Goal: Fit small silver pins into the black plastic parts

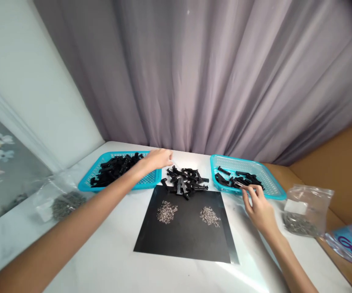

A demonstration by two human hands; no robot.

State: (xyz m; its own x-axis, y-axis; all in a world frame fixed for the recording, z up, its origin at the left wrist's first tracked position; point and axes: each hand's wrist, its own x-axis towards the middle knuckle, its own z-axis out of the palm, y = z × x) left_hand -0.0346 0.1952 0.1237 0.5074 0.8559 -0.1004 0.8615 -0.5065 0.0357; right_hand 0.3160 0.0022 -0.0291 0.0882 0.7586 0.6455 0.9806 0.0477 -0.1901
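My left hand [160, 159] is over the right end of the left blue basket [155, 179], beside the loose pile of black plastic parts [188, 181]. Its fingers are curled, and whatever they may hold is hidden. The left basket is heaped with similar black parts [117, 167]. At the front rim of the right blue basket [275, 185], my right hand [259, 207] has its thumb and fingers closed around the end of a black plastic part [238, 184]. Fewer black parts [249, 178] lie in that basket.
Two heaps of small metal pieces, left [166, 212] and right [210, 216], lie on a black mat [184, 240]. Clear bags of metal pieces stand at left [67, 203] and right [304, 219]. A plastic bottle [351, 244] lies at the right edge. A curtain [176, 81] hangs behind.
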